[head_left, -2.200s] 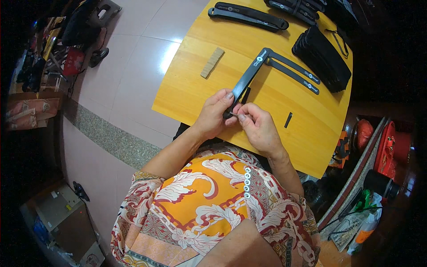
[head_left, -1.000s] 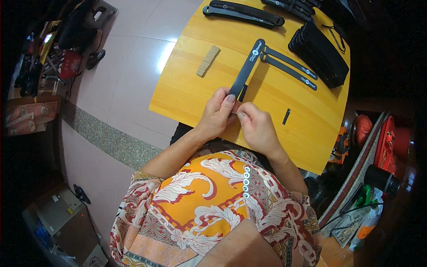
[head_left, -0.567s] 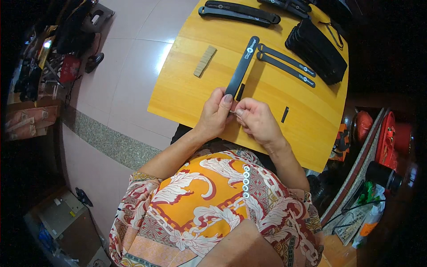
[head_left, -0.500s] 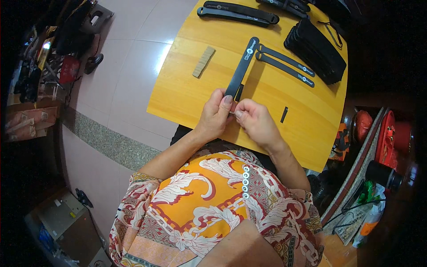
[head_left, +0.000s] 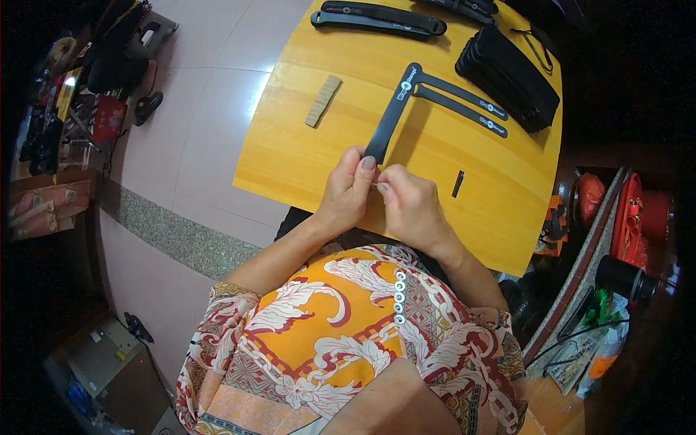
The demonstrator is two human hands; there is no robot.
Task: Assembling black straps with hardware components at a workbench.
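My left hand [head_left: 346,190] grips the lower end of a flat black strap [head_left: 391,116], thumb on top. The strap slants up and away over the table, with a pale printed mark near its rounded far end. Close beside it, the fingers of my right hand [head_left: 412,201] are pinched together at the strap's near end; anything between them is too small to make out. Two narrower dark straps, an upper strap [head_left: 464,94] and a lower strap [head_left: 461,112], lie to the right of the held strap's far end. A short black strip [head_left: 458,183] rests right of my right hand.
The yellow wooden table [head_left: 275,156] carries a ridged tan strip [head_left: 323,101] at left. A stack of black straps [head_left: 507,80] lies at far right, with a thin black loop [head_left: 536,54] beyond. Bundled black straps [head_left: 377,18] line the far edge. Red items [head_left: 629,225] stand beyond the table's right side.
The dark piece hanging beside the strap near my fingers no longer shows. My right hand has shifted slightly right, and the held strap's far end now overlaps the two straps in view.
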